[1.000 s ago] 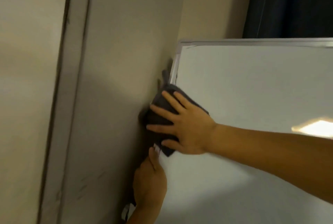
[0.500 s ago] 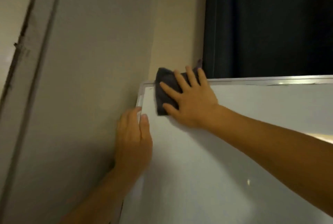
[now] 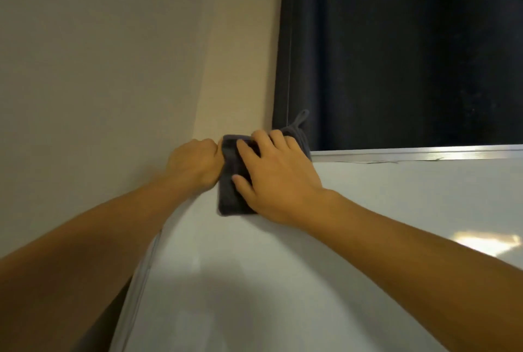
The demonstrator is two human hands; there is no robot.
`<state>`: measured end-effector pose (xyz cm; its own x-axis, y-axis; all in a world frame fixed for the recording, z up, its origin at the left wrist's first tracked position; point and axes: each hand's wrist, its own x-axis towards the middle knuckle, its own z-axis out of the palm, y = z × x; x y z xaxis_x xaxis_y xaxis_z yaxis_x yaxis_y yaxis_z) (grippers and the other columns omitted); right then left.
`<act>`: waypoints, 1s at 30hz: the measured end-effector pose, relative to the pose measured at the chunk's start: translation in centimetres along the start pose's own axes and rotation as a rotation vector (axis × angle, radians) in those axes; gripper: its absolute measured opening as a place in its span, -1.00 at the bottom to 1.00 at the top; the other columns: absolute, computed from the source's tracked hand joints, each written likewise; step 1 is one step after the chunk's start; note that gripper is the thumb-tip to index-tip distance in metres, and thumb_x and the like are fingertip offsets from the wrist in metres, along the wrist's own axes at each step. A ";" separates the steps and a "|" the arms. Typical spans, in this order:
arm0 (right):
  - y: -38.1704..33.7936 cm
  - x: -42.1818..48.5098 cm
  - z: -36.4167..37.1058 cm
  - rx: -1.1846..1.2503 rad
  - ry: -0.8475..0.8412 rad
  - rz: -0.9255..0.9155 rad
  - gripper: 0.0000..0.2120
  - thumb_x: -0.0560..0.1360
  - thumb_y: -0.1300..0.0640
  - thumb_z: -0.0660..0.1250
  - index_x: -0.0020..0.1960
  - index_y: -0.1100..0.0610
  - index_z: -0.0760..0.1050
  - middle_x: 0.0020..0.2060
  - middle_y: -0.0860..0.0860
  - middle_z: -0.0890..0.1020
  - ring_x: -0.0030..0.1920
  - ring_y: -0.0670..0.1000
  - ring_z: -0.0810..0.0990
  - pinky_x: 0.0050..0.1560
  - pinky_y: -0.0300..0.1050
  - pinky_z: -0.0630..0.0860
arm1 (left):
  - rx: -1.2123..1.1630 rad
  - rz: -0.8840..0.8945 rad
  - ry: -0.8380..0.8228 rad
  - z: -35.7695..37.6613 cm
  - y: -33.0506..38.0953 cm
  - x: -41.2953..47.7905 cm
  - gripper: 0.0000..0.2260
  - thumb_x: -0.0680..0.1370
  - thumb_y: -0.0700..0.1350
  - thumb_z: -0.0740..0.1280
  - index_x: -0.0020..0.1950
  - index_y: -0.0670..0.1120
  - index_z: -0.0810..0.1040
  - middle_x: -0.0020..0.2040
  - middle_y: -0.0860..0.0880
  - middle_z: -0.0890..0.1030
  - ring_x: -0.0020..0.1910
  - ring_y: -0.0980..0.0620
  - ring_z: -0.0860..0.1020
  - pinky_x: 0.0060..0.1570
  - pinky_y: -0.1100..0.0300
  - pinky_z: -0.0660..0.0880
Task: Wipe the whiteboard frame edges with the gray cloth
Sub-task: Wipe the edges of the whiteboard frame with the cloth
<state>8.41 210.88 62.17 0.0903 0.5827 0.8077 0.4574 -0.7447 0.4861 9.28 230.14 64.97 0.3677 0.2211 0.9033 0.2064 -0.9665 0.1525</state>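
Fingers (image 3: 256, 150) of the right hand (image 3: 278, 181) lie spread and flat on the gray cloth (image 3: 232, 196), pressing it against the upper left corner of the whiteboard (image 3: 311, 266); the fingertips curl slightly over the top edge, so this is a press with an open palm, not a closed grasp. The cloth is folded into a thick pad that covers the corner, and a small loop of it sticks up behind the fingers. Just beside it, touching its left edge, the left hand (image 3: 195, 167) is curled shut around the corner of the board. The silver frame (image 3: 410, 153) runs along the top to the right of the cloth. Behind the board hang a dark curtain (image 3: 396, 54) and a beige wall (image 3: 113, 68).
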 end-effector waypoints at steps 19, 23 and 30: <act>15.3 -14.6 -4.3 -0.148 -0.032 0.366 -0.42 0.65 -0.28 -0.07 0.64 -0.22 -0.06 0.66 0.06 0.06 0.64 0.25 -0.06 0.61 0.23 -0.15 | -0.096 0.279 -0.029 -2.1 15.6 -2.6 -0.32 0.54 0.32 -0.14 -0.01 -0.15 0.58 0.01 -0.29 0.61 -0.05 -0.29 0.57 -0.13 -0.01 0.40; 25.5 -20.7 -9.1 -0.060 -0.015 0.924 -0.43 0.67 -0.24 -0.05 0.63 -0.27 -0.15 0.67 0.03 -0.14 0.64 0.21 -0.26 0.60 0.24 -0.25 | -0.135 0.232 -0.096 -2.4 17.7 -2.6 -0.29 0.38 0.43 -0.29 -0.25 -0.04 0.45 -0.19 -0.14 0.54 -0.20 -0.19 0.53 -0.03 -0.04 0.52; 25.9 -24.7 -8.4 -0.203 -0.036 -0.020 -0.45 0.65 -0.25 -0.02 0.62 -0.24 0.03 0.66 -0.02 0.04 0.65 0.21 -0.10 0.60 0.20 -0.21 | -0.227 0.373 -0.211 -4.8 35.0 -4.5 -0.04 0.28 0.48 -0.38 0.20 -0.02 0.53 0.11 -0.18 0.59 0.04 -0.21 0.55 0.05 -0.04 0.46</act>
<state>10.59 174.45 57.57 0.1168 0.6063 0.7866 0.2719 -0.7813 0.5619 10.52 194.69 68.19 0.5595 -0.1469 0.8157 -0.1690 -0.9837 -0.0612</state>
